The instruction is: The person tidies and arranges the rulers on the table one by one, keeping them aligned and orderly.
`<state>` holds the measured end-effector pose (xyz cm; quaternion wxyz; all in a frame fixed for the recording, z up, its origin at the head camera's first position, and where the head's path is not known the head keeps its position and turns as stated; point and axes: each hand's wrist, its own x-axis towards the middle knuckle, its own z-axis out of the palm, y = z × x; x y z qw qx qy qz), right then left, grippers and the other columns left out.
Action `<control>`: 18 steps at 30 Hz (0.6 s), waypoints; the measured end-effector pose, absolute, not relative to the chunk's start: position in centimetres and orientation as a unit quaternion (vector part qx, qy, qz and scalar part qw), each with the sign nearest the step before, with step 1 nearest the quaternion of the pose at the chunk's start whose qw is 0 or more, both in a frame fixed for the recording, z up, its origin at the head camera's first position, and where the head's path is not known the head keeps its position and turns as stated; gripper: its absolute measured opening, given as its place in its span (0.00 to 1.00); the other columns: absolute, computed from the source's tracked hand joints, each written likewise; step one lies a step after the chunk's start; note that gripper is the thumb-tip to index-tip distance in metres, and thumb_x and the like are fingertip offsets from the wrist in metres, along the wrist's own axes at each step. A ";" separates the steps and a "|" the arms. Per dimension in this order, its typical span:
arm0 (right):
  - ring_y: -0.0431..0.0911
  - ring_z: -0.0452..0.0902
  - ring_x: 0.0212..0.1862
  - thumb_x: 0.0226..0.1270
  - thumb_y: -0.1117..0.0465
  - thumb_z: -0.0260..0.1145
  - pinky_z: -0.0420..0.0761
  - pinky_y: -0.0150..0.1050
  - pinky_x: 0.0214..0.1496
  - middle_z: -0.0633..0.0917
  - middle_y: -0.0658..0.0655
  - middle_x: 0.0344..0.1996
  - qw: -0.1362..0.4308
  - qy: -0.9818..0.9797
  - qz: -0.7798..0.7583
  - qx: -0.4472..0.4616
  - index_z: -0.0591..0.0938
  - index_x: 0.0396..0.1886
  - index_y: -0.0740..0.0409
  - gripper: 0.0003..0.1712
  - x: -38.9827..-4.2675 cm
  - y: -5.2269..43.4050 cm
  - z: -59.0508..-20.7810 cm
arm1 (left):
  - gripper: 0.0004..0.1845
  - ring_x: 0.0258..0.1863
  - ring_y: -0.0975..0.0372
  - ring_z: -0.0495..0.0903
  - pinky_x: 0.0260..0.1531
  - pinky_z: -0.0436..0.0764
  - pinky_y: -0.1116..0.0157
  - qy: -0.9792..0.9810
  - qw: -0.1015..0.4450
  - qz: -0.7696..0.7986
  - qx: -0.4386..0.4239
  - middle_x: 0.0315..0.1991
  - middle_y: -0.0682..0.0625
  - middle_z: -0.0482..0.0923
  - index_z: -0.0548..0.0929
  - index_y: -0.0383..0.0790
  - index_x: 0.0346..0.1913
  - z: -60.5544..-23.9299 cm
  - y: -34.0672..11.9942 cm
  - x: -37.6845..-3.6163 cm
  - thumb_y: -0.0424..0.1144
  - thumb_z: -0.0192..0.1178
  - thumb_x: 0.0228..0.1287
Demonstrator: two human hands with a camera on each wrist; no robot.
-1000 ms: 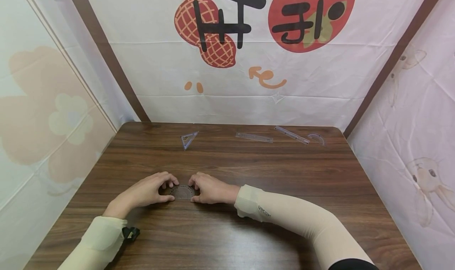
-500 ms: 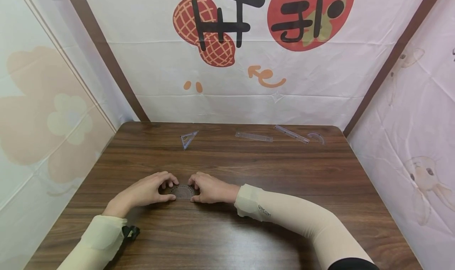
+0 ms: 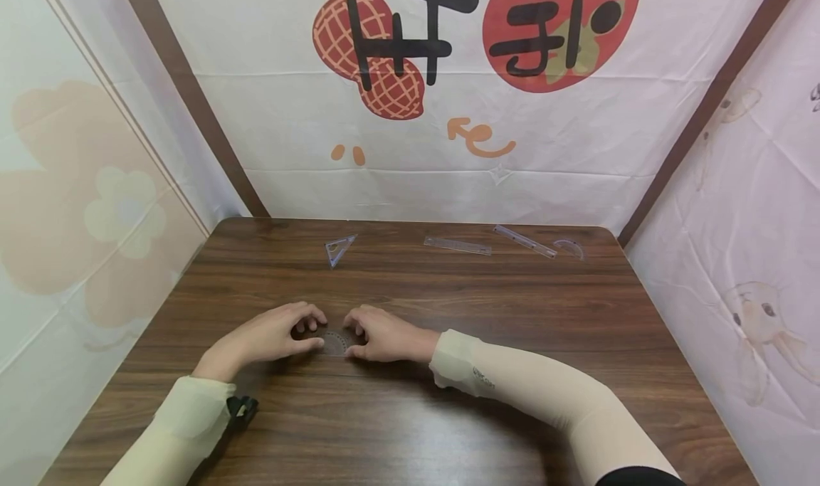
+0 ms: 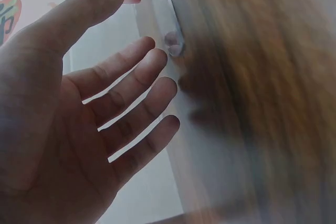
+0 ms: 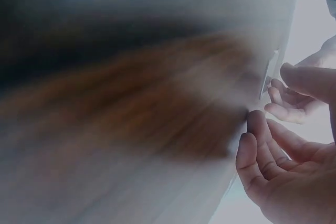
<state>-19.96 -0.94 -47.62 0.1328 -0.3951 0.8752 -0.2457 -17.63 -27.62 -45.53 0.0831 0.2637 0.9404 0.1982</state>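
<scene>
A clear half-round protractor [image 3: 336,344] lies on the brown table between my two hands in the head view. My left hand [image 3: 279,335] hovers at its left end, thumb and fingers spread apart; the left wrist view shows the left fingers [image 4: 135,80] relaxed and separate, short of the protractor's edge [image 4: 171,10]. At the other end is my right hand [image 3: 388,336], its thumb and loosely bent fingers parted. From the right wrist, the right fingers [image 5: 257,145] show nothing between them, and the protractor appears as a thin bright strip [image 5: 265,80].
Along the back of the table [image 3: 397,280] lie a small set square [image 3: 339,250], a clear ruler [image 3: 458,246], a second ruler [image 3: 525,242] and another protractor [image 3: 569,248]. Printed cloth [image 3: 282,130] hangs behind the table and on both sides.
Both hands earlier held the protractor's ends; now their fingers have loosened and moved slightly up and away. The protractor sits slightly farther right. The items at the back have stayed put.
</scene>
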 end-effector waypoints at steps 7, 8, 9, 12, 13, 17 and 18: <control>0.38 0.77 0.44 0.73 0.52 0.76 0.78 0.29 0.48 0.81 0.50 0.46 0.119 0.878 -0.262 -0.381 0.81 0.65 0.58 0.27 -20.5 1.2 -47.6 | 0.22 0.52 0.56 0.83 0.54 0.83 0.48 0.938 0.092 0.196 0.271 0.51 0.52 0.83 0.85 0.44 0.60 -44.9 -25.9 -18.7 0.54 0.70 0.74; 0.38 0.77 0.44 0.73 0.52 0.76 0.79 0.29 0.48 0.81 0.50 0.46 0.118 0.879 -0.265 -0.379 0.81 0.65 0.57 0.27 -20.7 1.6 -47.6 | 0.22 0.53 0.55 0.83 0.55 0.82 0.47 0.938 0.090 0.195 0.273 0.52 0.52 0.83 0.85 0.43 0.61 -44.8 -25.6 -18.9 0.54 0.70 0.74; 0.39 0.77 0.45 0.73 0.52 0.76 0.79 0.29 0.48 0.81 0.50 0.46 0.117 0.880 -0.267 -0.375 0.81 0.65 0.57 0.27 -20.8 1.9 -47.5 | 0.23 0.55 0.54 0.83 0.57 0.82 0.46 0.937 0.088 0.194 0.276 0.54 0.52 0.83 0.85 0.43 0.62 -44.7 -25.4 -19.0 0.54 0.69 0.74; 0.40 0.78 0.45 0.74 0.52 0.76 0.79 0.30 0.47 0.81 0.51 0.46 0.113 0.882 -0.273 -0.367 0.81 0.66 0.58 0.27 -21.1 3.1 -47.3 | 0.25 0.59 0.51 0.82 0.60 0.80 0.43 0.937 0.077 0.189 0.282 0.58 0.50 0.83 0.84 0.43 0.64 -44.5 -24.5 -19.5 0.55 0.68 0.75; 0.41 0.79 0.45 0.74 0.52 0.75 0.79 0.31 0.47 0.81 0.52 0.47 0.112 0.883 -0.275 -0.364 0.80 0.67 0.58 0.28 -21.2 3.5 -47.3 | 0.25 0.61 0.51 0.82 0.60 0.80 0.43 0.938 0.073 0.186 0.283 0.59 0.50 0.82 0.83 0.43 0.66 -44.5 -24.2 -19.7 0.55 0.68 0.76; 0.44 0.80 0.43 0.76 0.52 0.74 0.80 0.33 0.44 0.83 0.55 0.49 0.104 0.886 -0.281 -0.355 0.80 0.68 0.60 0.29 -21.6 5.1 -46.8 | 0.27 0.64 0.49 0.80 0.63 0.78 0.41 0.938 0.059 0.182 0.291 0.63 0.48 0.81 0.81 0.42 0.69 -44.2 -22.8 -20.4 0.54 0.67 0.76; 0.45 0.80 0.43 0.76 0.52 0.74 0.80 0.34 0.44 0.83 0.56 0.49 0.103 0.887 -0.282 -0.351 0.80 0.69 0.60 0.29 -21.7 5.5 -46.7 | 0.28 0.64 0.48 0.80 0.63 0.78 0.41 0.937 0.057 0.182 0.293 0.63 0.47 0.81 0.81 0.42 0.70 -44.1 -22.4 -20.5 0.53 0.68 0.76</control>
